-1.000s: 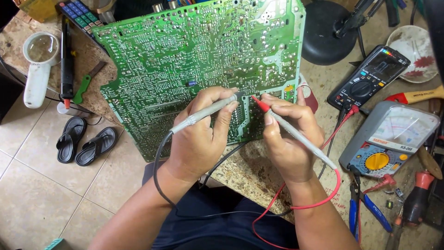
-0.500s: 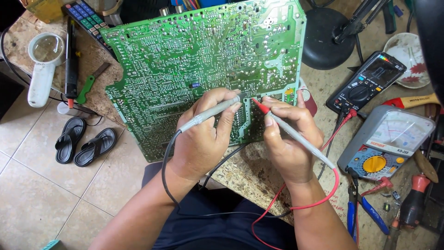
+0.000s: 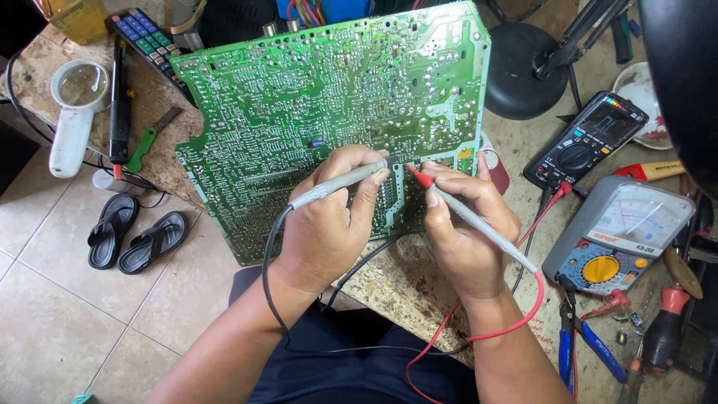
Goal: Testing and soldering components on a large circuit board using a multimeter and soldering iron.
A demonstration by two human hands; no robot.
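Lying under both hands (image 3: 396, 224), green circuit board (image 3: 299, 97), probes (image 3: 340, 183) touching it

I count one green circuit board (image 3: 329, 112) on the bench in front of me. Two probes are on it — one black-tipped probe (image 3: 340, 182) in my left hand (image 3: 325, 232), one red-tipped probe (image 3: 467, 217) in my right hand (image 3: 467, 239). To the right sit two meters — one black digital meter (image 3: 583, 142) farther off, one grey analogue meter (image 3: 621, 236) nearer. Far left I see one magnifying glass (image 3: 75, 112) and one remote control (image 3: 149, 41). Down on the floor at the left, two black sandals (image 3: 134, 232), one pair.
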